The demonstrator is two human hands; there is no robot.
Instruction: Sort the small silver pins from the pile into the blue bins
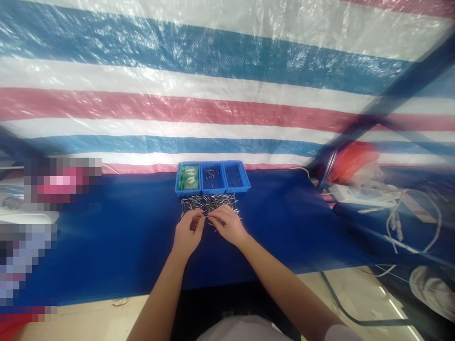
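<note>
below centre, my left hand and right hand, fingertips drawn narrow, seem to pick among metal pins; whether they grip one i cannot tell. next needs precise pinching.

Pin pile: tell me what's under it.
Blue tabletop shows around the pin pile and appears to run beneath it. The dense middle hides whatever lies directly below; the left hand and right hand screen part of the near side.
</note>
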